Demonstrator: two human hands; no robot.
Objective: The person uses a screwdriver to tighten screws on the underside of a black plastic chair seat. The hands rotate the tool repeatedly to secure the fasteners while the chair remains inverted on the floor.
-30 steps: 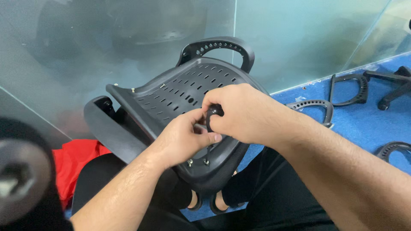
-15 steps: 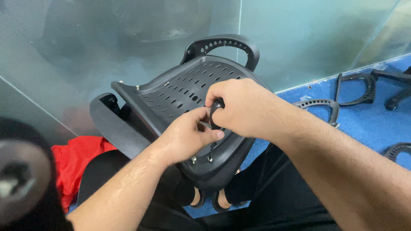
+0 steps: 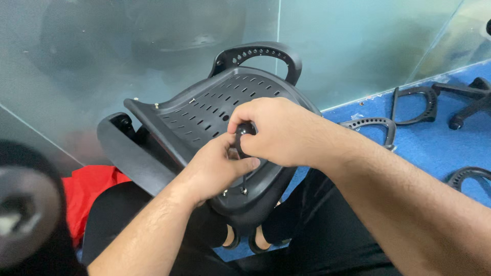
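Observation:
A black perforated plastic chair seat shell [image 3: 204,110] rests tilted on my lap, with an armrest loop [image 3: 261,51] at its far end. My right hand [image 3: 276,130] is closed around a small black tool handle [image 3: 244,130] standing over the shell's near part. My left hand [image 3: 217,168] pinches at the base of that tool, fingers against the shell. Small metal screws [image 3: 243,190] show in the shell just below my hands. The tool's tip is hidden by my fingers.
A frosted glass wall [image 3: 332,41] stands right behind the shell. Several loose black armrest loops [image 3: 376,125] and a chair base leg [image 3: 468,102] lie on the blue floor [image 3: 434,148] at right. A red cloth [image 3: 89,189] lies at left. A blurred dark round object [image 3: 25,209] fills the near-left corner.
Both hands stay on the tool at the shell, with only a slight shift of the fingers and of the view.

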